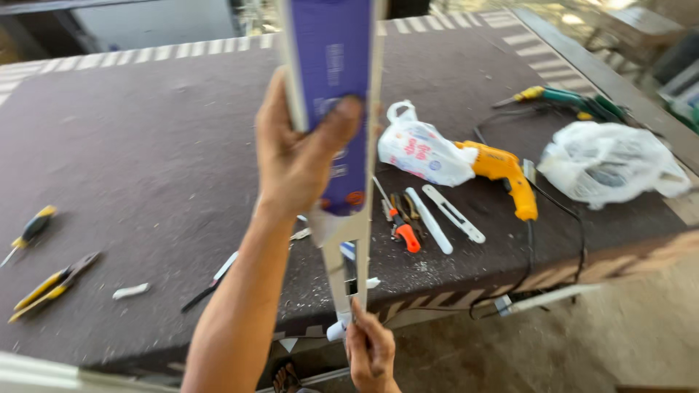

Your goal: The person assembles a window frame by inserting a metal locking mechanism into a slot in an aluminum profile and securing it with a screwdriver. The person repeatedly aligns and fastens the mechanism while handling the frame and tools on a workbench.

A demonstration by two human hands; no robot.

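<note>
Hands are gripping a long white profile bar with purple film point(331, 65): left hand point(295, 156) clasping its middle, right hand point(370, 348) pinching its lower end, above the brown felt-covered table point(145, 145).

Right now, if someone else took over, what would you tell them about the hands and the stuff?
Left hand: gripping the long white profile with purple film, held upright over the table edge.
Right hand: pinching the profile's lower end, beside a cut-out slot.
On the dark table: yellow drill, two white bags, orange-handled screwdriver, white strips, yellow pliers far left.
Done: film partly off at the bottom.
Left: most of the film remains on.
</note>
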